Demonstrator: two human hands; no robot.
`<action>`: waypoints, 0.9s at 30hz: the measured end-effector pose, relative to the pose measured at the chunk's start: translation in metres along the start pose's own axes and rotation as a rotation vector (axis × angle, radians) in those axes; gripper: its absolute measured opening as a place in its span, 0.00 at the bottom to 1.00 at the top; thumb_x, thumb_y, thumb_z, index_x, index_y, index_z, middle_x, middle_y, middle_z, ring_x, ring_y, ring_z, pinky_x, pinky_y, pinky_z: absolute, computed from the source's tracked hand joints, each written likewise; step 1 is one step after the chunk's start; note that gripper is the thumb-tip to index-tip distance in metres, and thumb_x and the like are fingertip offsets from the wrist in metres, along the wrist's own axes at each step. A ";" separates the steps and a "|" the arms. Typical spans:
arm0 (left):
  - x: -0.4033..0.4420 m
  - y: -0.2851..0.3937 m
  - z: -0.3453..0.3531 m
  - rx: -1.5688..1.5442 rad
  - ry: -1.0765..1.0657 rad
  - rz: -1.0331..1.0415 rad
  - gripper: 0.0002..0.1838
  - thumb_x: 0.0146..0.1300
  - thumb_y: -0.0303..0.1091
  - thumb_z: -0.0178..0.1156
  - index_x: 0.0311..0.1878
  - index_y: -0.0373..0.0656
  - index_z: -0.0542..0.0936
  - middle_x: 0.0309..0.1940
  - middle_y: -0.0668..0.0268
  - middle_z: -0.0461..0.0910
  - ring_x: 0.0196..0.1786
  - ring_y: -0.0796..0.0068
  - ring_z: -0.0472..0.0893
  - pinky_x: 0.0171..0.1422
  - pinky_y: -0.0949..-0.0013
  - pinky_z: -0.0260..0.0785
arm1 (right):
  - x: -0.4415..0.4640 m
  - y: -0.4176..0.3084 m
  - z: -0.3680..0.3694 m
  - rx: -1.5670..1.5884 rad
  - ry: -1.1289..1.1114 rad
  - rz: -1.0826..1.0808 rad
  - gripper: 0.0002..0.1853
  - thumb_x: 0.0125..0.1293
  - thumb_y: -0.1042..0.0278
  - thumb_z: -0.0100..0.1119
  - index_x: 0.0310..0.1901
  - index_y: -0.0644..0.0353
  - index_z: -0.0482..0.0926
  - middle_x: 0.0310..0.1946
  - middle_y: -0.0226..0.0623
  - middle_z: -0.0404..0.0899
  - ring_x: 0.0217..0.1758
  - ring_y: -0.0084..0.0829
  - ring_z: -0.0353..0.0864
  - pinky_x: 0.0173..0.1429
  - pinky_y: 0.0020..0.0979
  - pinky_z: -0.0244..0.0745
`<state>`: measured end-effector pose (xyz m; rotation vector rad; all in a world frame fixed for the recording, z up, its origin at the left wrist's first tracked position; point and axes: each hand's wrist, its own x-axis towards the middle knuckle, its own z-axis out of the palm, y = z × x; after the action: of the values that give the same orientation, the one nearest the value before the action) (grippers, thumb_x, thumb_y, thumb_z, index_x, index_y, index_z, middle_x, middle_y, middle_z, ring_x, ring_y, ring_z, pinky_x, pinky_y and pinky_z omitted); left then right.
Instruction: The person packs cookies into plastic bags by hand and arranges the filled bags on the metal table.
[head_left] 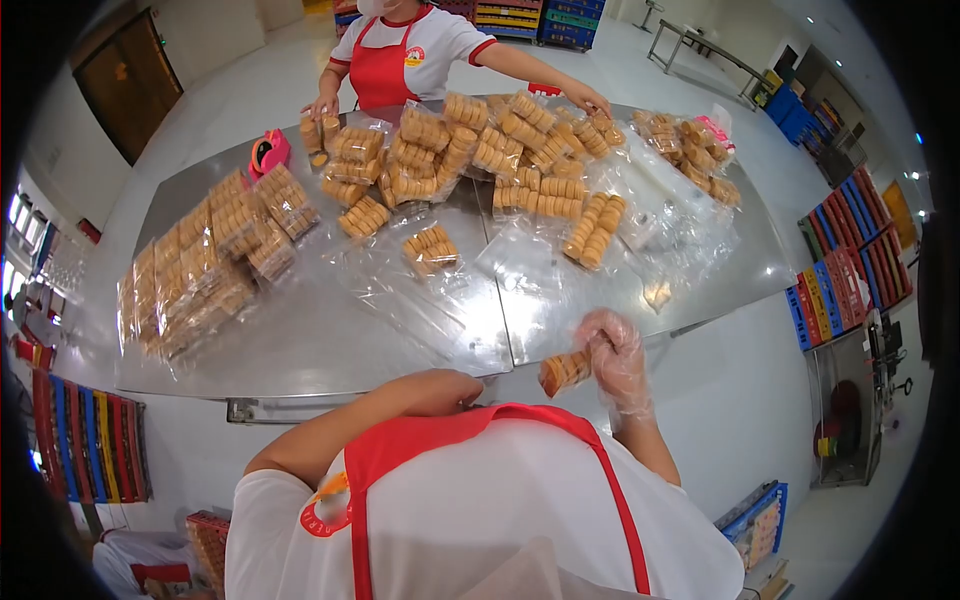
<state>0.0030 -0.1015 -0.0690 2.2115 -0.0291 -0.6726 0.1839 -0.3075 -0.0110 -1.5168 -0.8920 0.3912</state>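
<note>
My right hand [612, 350], in a clear plastic glove, is closed around a short row of round golden cookies [564, 373] just off the table's near edge. Whether a bag covers them I cannot make out. My left hand [458, 388] is bent inward close to my chest, its fingers hidden from view. Beyond it, a small bag of cookies [431, 249] lies among flat clear plastic bags [400, 300]. To the right of that sits a longer bagged double row of cookies [594, 231].
Bagged cookies [190, 270] are stacked at the table's left, with a larger heap [430, 150] along its far side. A pink tape dispenser [269, 152] stands between. Across the steel table [330, 360], a co-worker in a red apron [384, 65] reaches over the heap.
</note>
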 end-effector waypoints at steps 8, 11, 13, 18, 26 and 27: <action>-0.030 0.000 0.006 0.011 0.167 -0.034 0.15 0.63 0.42 0.59 0.39 0.37 0.78 0.39 0.49 0.81 0.46 0.47 0.80 0.48 0.54 0.71 | 0.002 0.003 0.001 -0.244 0.041 -0.128 0.19 0.53 0.96 0.39 0.34 0.62 0.76 0.32 0.32 0.74 0.37 0.24 0.71 0.44 0.22 0.67; -0.052 -0.031 0.022 -0.001 0.220 -0.176 0.17 0.63 0.46 0.60 0.37 0.37 0.78 0.38 0.50 0.81 0.44 0.49 0.80 0.48 0.57 0.71 | 0.003 -0.005 0.003 -0.238 0.031 -0.142 0.18 0.53 0.96 0.40 0.34 0.62 0.76 0.32 0.33 0.75 0.36 0.25 0.73 0.43 0.24 0.68; -0.061 -0.053 0.035 -0.050 0.233 -0.247 0.19 0.62 0.48 0.60 0.36 0.37 0.77 0.38 0.50 0.81 0.44 0.49 0.80 0.48 0.58 0.71 | 0.004 -0.003 0.006 -0.225 0.039 -0.158 0.18 0.54 0.95 0.41 0.35 0.62 0.77 0.32 0.35 0.76 0.35 0.27 0.74 0.43 0.26 0.70; -0.062 -0.042 0.027 -0.229 0.251 -0.365 0.21 0.57 0.47 0.68 0.39 0.38 0.78 0.37 0.52 0.80 0.46 0.55 0.81 0.49 0.60 0.71 | 0.024 -0.009 0.006 -0.364 -0.087 -0.397 0.16 0.54 0.91 0.46 0.38 0.62 0.79 0.33 0.44 0.82 0.35 0.44 0.80 0.44 0.38 0.77; -0.009 0.014 -0.032 -0.927 0.926 0.502 0.42 0.58 0.35 0.74 0.71 0.40 0.61 0.55 0.60 0.76 0.61 0.70 0.75 0.64 0.66 0.68 | 0.073 -0.012 0.087 0.051 -0.112 -0.126 0.12 0.64 0.82 0.52 0.49 0.63 0.77 0.32 0.37 0.79 0.35 0.29 0.77 0.44 0.31 0.73; 0.001 0.009 -0.025 -0.913 1.068 0.449 0.29 0.64 0.29 0.66 0.66 0.39 0.65 0.52 0.62 0.76 0.57 0.73 0.76 0.62 0.69 0.69 | 0.077 -0.010 0.100 0.226 -0.077 -0.054 0.12 0.67 0.79 0.54 0.51 0.63 0.75 0.33 0.36 0.78 0.37 0.27 0.76 0.46 0.30 0.72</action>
<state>0.0176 -0.0902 -0.0494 1.3417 0.2634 0.6771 0.1597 -0.1840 0.0012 -1.2747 -0.9148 0.4970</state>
